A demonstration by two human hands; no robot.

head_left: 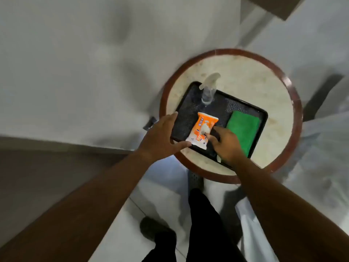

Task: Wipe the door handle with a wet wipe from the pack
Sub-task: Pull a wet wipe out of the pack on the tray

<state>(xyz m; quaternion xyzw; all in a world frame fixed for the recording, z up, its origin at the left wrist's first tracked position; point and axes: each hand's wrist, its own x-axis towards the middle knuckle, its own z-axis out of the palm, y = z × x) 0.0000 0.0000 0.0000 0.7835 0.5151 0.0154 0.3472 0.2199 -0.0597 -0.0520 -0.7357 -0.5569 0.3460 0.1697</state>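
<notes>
- The pack of wet wipes lies flat in a black tray, which sits on a round worktop with a dark red rim.
- A white wet wipe... correction: the white wet wipe stands up from the opening in the middle of the pack's top face.
- My right hand has its fingertips closed on the near edge of that wipe; the picture is blurred, so I cannot confirm how firm the pinch is.
- My left hand is spread, thumb lying along the near end of the pack; whether it presses down I cannot tell.
- Judgement: the pack is a light, soft film pouch and will likely lift with the wipe unless held down at its end.
- Judgement: the wipe is thin, limp and damp, so it may cling to the next sheet or tear if tugged by a corner. Best taken by the bunched tuft at the opening and drawn straight up.
- Also in the tray: a clear spray bottle at the far side and a folded green cloth just beside my right hand. Neither is needed.
- The door handle is not in view.
</notes>
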